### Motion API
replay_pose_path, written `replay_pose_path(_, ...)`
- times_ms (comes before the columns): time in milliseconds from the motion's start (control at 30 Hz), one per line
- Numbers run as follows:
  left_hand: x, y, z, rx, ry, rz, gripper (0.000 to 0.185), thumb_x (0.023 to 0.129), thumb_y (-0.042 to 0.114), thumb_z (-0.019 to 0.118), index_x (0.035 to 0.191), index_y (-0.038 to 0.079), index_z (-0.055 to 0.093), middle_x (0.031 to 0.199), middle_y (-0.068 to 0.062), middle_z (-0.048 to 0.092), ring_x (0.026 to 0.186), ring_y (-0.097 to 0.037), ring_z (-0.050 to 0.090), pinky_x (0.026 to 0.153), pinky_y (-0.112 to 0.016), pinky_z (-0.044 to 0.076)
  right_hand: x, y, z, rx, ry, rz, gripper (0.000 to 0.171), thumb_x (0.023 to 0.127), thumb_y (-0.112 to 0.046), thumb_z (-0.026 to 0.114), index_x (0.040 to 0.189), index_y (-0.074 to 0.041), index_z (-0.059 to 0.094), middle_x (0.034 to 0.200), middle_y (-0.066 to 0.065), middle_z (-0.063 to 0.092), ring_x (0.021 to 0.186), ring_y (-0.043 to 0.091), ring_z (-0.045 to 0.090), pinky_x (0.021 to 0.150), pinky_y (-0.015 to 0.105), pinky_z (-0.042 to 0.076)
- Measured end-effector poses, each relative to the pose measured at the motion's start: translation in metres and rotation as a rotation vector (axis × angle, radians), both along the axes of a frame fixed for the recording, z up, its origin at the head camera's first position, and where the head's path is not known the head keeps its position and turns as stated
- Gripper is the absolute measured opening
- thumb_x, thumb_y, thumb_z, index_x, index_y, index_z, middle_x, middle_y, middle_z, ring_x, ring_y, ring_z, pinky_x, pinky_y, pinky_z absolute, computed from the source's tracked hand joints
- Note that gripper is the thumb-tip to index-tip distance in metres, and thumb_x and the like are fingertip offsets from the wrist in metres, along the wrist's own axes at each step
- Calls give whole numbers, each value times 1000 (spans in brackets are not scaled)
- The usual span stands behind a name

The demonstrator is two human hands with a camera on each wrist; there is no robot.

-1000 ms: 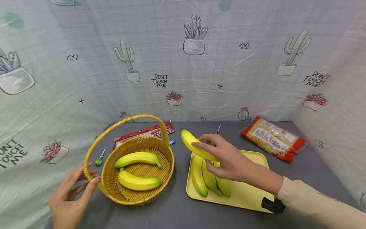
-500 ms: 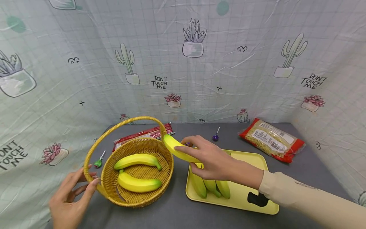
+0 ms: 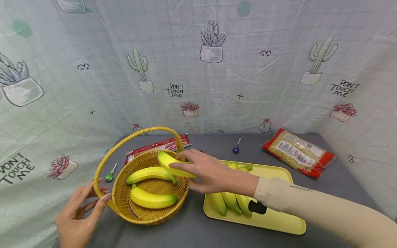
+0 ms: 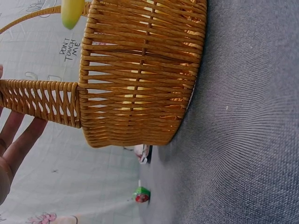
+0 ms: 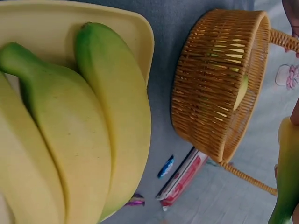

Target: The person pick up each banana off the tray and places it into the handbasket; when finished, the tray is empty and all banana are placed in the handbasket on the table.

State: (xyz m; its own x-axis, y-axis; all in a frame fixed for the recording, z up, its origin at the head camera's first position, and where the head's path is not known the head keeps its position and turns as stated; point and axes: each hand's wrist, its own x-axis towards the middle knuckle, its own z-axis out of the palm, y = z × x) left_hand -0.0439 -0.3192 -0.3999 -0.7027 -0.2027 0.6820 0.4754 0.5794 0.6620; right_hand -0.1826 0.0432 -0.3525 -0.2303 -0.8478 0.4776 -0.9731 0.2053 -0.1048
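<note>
A person's right hand point(image 3: 207, 170) grasps a yellow banana point(image 3: 173, 166) in its fingers, holding it above the right side of a wicker basket point(image 3: 161, 187) at lower left of the frame. Two loose bananas point(image 3: 153, 199) lie inside, one behind the other. At far lower left, the left hand point(image 3: 77, 215) grips the basket's arched handle point(image 3: 155, 128) between thumb and fingers. On the gray bench point(image 3: 192, 227) at lower right, a pale yellow tray point(image 3: 279, 220) carries three bananas point(image 3: 228, 200) side by side, partly hidden by the right arm.
</note>
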Motion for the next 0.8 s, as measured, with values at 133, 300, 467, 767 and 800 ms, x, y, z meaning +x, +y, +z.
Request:
replay_pose_path(133, 1, 0, -2, -6, -10, -1, 58, 82, -29, 73, 137, -10, 66, 112, -19, 68, 100, -15, 69, 78, -20, 62, -6, -12, -3, 31, 20, 18, 61, 89, -10, 71, 149, -13, 59, 143, 13, 55, 114, 24, 55, 89, 36, 51)
replay_pose_path(300, -1, -3, -3, -3, 17, -39, 57, 82, -29, 73, 136, -13, 64, 121, -23, 68, 101, -16, 69, 78, -19, 62, -15, -30, 1, 80, 40, 40, 59, 90, -12, 72, 148, -12, 60, 142, 13, 55, 114, 23, 54, 89, 34, 51)
replay_pose_path(467, -5, -5, -3, 2, 48, -75, 56, 81, -31, 72, 135, -16, 63, 122, -24, 67, 100, -16, 70, 78, -20, 62, -23, -49, 7, 139, 11, 52, 59, 93, -13, 69, 151, -14, 58, 143, 10, 53, 119, 22, 53, 94, 32, 48)
replay_pose_path(767, -4, -3, -3, 1, 37, -46, 55, 81, -32, 72, 133, -16, 65, 109, -22, 68, 98, -16, 70, 77, -20, 62, -31, -86, 2, 225, 32, 89, 60, 96, -17, 68, 154, -15, 55, 146, 10, 51, 126, 22, 51, 109, 31, 43)
replay_pose_path(800, -3, -3, -3, -2, 30, -36, 55, 81, -31, 73, 133, -16, 65, 108, -21, 68, 98, -15, 70, 76, -20, 62, -31, -89, 1, 229, 33, 98, 60, 96, -17, 68, 154, -15, 56, 145, 10, 52, 126, 22, 51, 109, 30, 43)
